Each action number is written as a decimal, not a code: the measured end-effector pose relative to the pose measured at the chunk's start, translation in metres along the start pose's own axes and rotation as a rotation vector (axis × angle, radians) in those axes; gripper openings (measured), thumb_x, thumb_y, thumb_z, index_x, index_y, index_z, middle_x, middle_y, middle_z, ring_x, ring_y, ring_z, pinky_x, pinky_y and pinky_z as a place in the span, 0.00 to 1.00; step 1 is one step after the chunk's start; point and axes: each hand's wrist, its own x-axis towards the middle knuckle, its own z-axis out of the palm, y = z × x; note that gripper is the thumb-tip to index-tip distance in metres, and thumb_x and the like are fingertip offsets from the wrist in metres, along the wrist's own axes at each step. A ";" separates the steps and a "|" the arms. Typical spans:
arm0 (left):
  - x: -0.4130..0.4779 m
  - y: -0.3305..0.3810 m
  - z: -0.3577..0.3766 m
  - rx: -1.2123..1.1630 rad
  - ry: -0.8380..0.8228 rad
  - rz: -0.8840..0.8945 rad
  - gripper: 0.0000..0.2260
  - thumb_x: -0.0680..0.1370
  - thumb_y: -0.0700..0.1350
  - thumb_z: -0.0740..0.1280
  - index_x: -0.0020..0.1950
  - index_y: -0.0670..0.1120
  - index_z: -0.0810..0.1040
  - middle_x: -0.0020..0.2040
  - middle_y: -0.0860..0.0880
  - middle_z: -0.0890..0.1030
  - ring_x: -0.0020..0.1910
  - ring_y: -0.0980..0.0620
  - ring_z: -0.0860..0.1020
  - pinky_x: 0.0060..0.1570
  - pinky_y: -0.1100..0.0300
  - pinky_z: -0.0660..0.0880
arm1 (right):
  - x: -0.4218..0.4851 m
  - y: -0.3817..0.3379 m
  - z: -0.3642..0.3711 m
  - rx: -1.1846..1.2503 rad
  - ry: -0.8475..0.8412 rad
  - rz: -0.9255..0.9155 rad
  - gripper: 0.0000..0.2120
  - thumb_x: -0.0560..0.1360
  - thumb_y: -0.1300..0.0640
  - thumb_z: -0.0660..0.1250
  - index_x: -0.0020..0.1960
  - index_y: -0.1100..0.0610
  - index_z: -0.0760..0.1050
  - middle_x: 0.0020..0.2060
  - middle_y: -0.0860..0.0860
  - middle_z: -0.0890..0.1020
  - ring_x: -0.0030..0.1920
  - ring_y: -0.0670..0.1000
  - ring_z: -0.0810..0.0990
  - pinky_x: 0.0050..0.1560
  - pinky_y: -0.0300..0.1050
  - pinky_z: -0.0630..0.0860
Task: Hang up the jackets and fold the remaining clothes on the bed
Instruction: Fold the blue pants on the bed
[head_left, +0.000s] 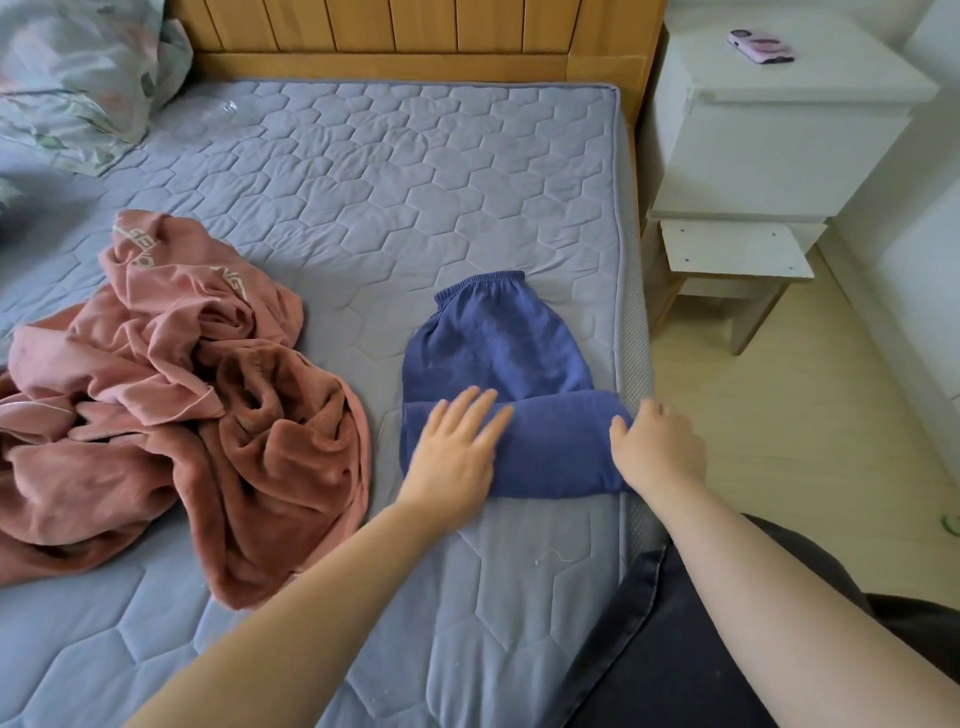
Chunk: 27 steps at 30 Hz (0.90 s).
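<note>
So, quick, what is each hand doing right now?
Left hand: open, flat on the blue trousers.
Right hand: fingers curled round the trousers' folded end.

The blue trousers (493, 353) lie flat, legs folded into a thick band across the near end. The straight fingers of the left hand (454, 457) press on the band's left half; those of the right hand (660, 447) curl round its right end. The elastic waistband lies beyond the fingertips. Left of the left fingers, apart, a pink fleece garment (208, 405), perhaps a jacket, lies crumpled.
</note>
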 end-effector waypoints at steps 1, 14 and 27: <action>0.001 0.011 0.000 0.021 -0.108 0.038 0.24 0.74 0.47 0.53 0.69 0.46 0.72 0.69 0.43 0.72 0.68 0.39 0.70 0.63 0.40 0.68 | 0.003 0.003 -0.001 0.101 -0.093 0.090 0.24 0.79 0.44 0.55 0.65 0.61 0.69 0.63 0.59 0.75 0.61 0.61 0.74 0.58 0.52 0.70; 0.019 0.052 0.037 -0.147 -0.466 -0.045 0.26 0.81 0.59 0.52 0.78 0.58 0.47 0.79 0.53 0.43 0.77 0.49 0.40 0.73 0.43 0.38 | 0.002 0.017 -0.006 0.609 -0.066 0.255 0.12 0.69 0.59 0.68 0.30 0.61 0.69 0.29 0.59 0.74 0.33 0.59 0.75 0.35 0.50 0.73; 0.074 0.018 -0.004 -1.193 -0.278 -0.831 0.07 0.77 0.38 0.63 0.46 0.46 0.80 0.36 0.50 0.81 0.32 0.56 0.77 0.32 0.67 0.73 | -0.037 -0.021 0.021 0.532 0.071 -0.205 0.04 0.67 0.69 0.65 0.41 0.64 0.77 0.42 0.59 0.78 0.43 0.61 0.76 0.39 0.48 0.70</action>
